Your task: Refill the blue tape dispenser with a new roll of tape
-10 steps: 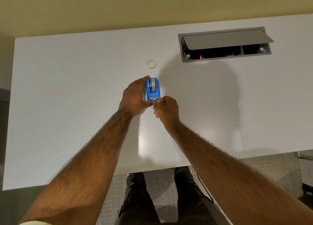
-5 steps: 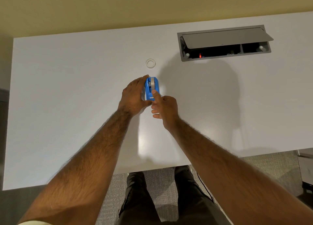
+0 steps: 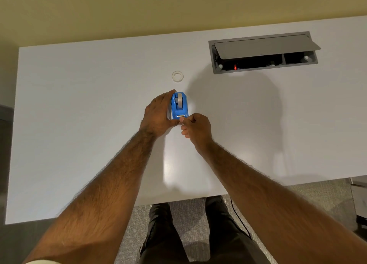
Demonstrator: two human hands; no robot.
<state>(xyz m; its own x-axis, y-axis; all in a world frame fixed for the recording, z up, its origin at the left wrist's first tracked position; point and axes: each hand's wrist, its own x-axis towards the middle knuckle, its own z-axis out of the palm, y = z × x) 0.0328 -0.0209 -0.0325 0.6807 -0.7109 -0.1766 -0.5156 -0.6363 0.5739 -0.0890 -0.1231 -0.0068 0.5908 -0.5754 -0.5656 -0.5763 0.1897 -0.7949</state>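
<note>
Dispenser (image 3: 179, 107) mid-desk (image 3: 79, 105), roll (image 3: 180, 100) seated | left hand (image 3: 158, 115) clamped on dispenser's side | right hand (image 3: 195, 127) fingertips pinched at cutter end, presumably on tape end, too small to confirm | step: draw tape onto blade; brace base, pull low and straight | spare ring (image 3: 177, 76) behind, apart.

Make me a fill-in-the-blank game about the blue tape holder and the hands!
1. The blue plastic tape dispenser stands on the ___ table.
2. The ___ hand wraps around the dispenser's side.
3. The right hand pinches at the dispenser's ___ end, by the cutter.
4. The small white ring lies ___ the dispenser, apart from it.

Answers: white; left; near; beyond
</note>
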